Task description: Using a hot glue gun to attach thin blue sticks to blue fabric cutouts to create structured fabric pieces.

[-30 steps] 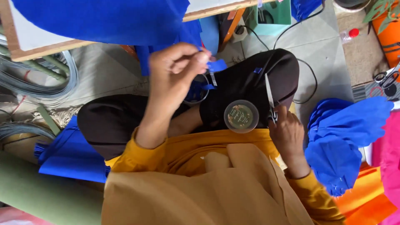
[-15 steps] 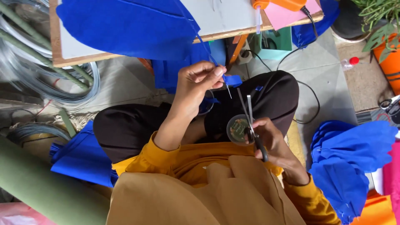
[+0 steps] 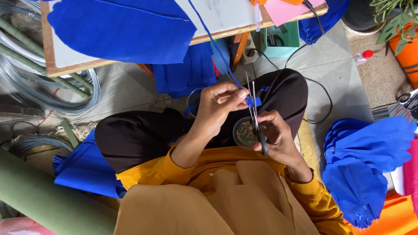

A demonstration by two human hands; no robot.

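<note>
left hand (image 3: 220, 104): fingers pinched together on a blue strip (image 3: 252, 102) over the lap | right hand (image 3: 274, 135): fingers closed around scissors (image 3: 254, 113), blades raised at the strip | blue strip: stretched up toward the wooden board (image 3: 130, 61) | round tin (image 3: 244, 132): seen on the knee, just beside the right hand

Wooden board (image 3: 47, 52) bearing large blue felt petal (image 3: 122, 28), pink sheet (image 3: 285, 8), tiled floor (image 3: 335, 61) below
</note>
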